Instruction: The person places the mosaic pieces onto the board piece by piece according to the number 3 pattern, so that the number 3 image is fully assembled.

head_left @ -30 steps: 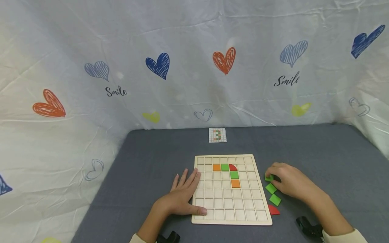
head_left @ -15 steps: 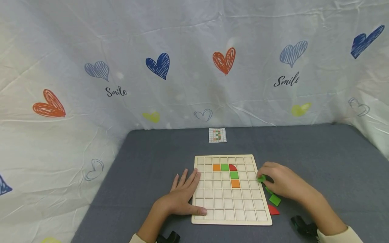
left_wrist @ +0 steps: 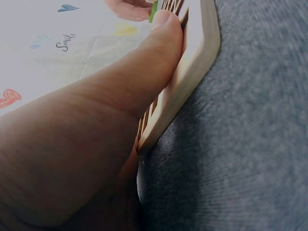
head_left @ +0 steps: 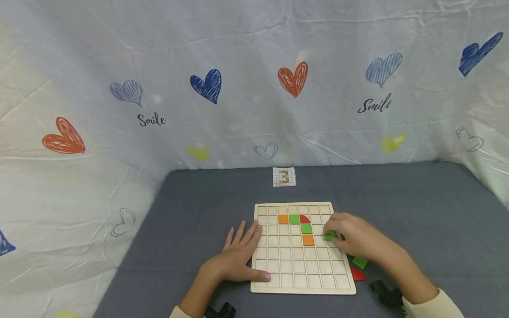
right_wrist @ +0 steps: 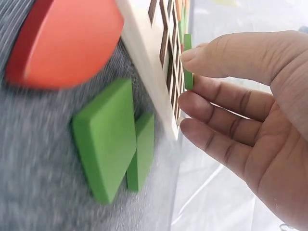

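The spread left hand [head_left: 240,263] rests on the square pale wooden grid board [head_left: 287,265] at its right, apparently to steady it, while the right hand [head_left: 354,232] pinches a thin, straight-edged green tile [head_left: 328,236] over that board, presumably for fine control.

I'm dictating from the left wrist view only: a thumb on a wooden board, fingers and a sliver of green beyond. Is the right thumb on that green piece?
Observer: Yes, the right hand pinches the held green tile between thumb and fingers.
Operator: What's set in the board?
Observer: The grid board holds two orange squares, two green squares and a red quarter-circle.
Operator: Any loose pieces beside it?
Observer: Two loose green tiles and a loose red piece lie on the gray cloth.
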`<state>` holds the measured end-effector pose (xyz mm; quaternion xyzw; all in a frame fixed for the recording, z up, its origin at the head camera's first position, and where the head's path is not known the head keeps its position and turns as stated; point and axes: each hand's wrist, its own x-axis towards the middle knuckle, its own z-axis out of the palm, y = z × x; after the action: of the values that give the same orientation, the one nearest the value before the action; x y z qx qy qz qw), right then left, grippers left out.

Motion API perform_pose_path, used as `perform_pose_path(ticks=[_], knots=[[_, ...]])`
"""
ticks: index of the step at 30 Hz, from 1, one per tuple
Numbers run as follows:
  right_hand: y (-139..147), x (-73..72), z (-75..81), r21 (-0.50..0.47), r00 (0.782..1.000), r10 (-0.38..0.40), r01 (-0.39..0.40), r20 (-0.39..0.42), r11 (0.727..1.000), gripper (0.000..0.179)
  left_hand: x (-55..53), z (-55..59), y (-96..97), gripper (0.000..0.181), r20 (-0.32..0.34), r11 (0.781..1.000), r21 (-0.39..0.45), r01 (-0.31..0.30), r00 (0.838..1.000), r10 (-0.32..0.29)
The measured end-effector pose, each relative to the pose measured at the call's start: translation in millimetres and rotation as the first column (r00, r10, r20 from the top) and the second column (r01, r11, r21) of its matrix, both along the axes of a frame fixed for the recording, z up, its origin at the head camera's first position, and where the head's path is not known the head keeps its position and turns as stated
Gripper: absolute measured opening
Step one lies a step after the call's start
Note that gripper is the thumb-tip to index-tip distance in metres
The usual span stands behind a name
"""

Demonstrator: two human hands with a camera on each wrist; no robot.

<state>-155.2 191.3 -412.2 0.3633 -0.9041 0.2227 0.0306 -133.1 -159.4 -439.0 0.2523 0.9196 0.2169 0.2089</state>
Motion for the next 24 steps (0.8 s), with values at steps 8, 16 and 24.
perform_pose_path(ticks=[8,16,24], knots=[[-12.7,-1.4,-0.4,-0.022,0.999,0.036,-0.036,-0.012,0.999,0.03,-0.2,-0.3,0.0,0.119,-0.007,1.0,-0.001,-0.001,1.0,0.001],[-27.1,-3.4,-2.7,-0.001,0.999,0.049,-0.049,0.01,0.999,0.027,-0.2,0.3,-0.3,0.12,0.0,1.0,0.01,0.007,1.0,-0.007],[-39.7,-3.6,-1.3,0.006,0.997,0.075,-0.075,0.015,0.997,0.027,0.1,0.8,0.1,0.119,-0.006,1.0,0.003,0.001,1.0,-0.001]])
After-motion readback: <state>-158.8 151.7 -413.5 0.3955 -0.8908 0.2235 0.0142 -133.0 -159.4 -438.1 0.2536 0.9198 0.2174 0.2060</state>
